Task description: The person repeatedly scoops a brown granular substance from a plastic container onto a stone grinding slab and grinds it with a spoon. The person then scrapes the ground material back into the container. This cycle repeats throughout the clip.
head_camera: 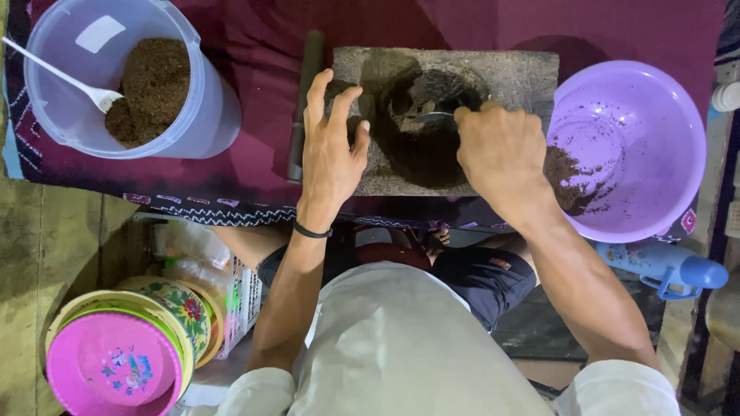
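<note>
- Nearest the person, at lower left, a stack of plates and bowls [127, 350] sits on the floor, a pink plate on top, well apart from both hands.
- The left hand [330, 150] lies flat on the near-left part of the grinding stone [524, 77], fingers spread wide and holding nothing; its heel reaches the stone's near edge.
- The right hand [501, 150] is closed around a metal spoon [433, 118], whose bowl rests in the dark ground paste [424, 150] at the stone's middle.
- The paste covers the centre of the stone; bare grey stone shows along the right and far edges.
- A dark rod [304, 100] lies just beside the stone's left edge, near the left fingertips.
- To the right, a purple basin [655, 100] almost touches the stone, with brown powder on its near-left wall.
- A blue bottle [667, 266] lies below the basin.
- At far left stands a clear tub [208, 115] of brown powder with a white spoon [62, 77], maroon cloth between it and the rod.
</note>
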